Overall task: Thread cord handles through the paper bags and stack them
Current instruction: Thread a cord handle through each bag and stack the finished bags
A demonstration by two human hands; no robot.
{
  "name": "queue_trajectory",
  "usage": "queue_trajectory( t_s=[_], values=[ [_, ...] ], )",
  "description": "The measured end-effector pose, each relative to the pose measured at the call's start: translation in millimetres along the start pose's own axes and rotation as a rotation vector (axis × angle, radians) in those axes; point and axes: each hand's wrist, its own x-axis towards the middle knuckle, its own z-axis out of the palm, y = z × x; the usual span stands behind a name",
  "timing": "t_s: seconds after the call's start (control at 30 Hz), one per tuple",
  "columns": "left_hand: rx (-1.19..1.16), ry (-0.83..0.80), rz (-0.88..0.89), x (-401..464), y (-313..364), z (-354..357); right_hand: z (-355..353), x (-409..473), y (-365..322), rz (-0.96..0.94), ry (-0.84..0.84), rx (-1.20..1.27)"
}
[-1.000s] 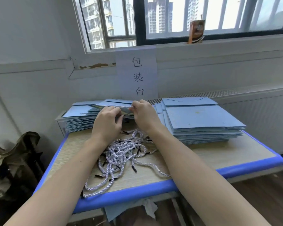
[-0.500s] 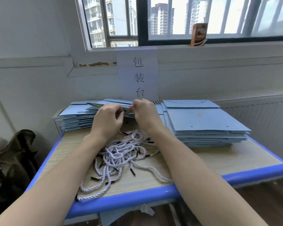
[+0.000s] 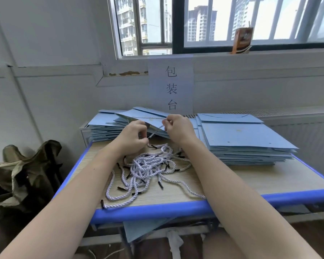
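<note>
A flat light-blue paper bag (image 3: pixel 138 116) is held tilted above the far middle of the table. A white twisted cord (image 3: pixel 158 128) runs through its edge. My right hand (image 3: pixel 178 128) pinches the cord at the bag's rim. My left hand (image 3: pixel 132 136) pinches the cord's lower end just below the bag. A tangle of loose white cords with black tips (image 3: pixel 148 167) lies on the table between my forearms. A tall stack of flat blue bags (image 3: pixel 247 144) stands at the right. Another stack of blue bags (image 3: pixel 101 128) stands at the far left.
The wooden table has a blue rim (image 3: pixel 157 210). A white paper sign (image 3: pixel 171 85) hangs on the wall behind the bags. An olive-green bag (image 3: pixel 26 171) slumps on the floor at the left. A brown carton (image 3: pixel 242 41) stands on the window sill.
My left hand has drawn down and away from the bag, pulling a length of cord out below it. The right hand has stayed at the bag's rim. The view has tilted up slightly.
</note>
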Motion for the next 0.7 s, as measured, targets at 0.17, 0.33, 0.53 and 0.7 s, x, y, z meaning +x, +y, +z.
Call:
queue_trajectory(
  t_s=[0.17, 0.33, 0.53, 0.7],
  values=[
    [-0.100, -0.108, -0.087, -7.0, 8.7, -4.9, 1.6, 0.2, -3.0, -0.010, -0.003, -0.052],
    [-0.161, -0.189, -0.121, -8.7, 10.2, -6.9, 2.1, 2.0, -2.6, -0.009, -0.051, -0.031],
    [-0.189, -0.206, -0.101, -6.5, 8.1, -4.7, -1.2, 2.2, 0.2, -0.063, -0.241, -0.087],
    [-0.142, -0.040, -0.022, -2.8, 4.2, -2.8, -1.9, 2.2, 1.1, -0.024, -0.151, -0.108]
  ],
)
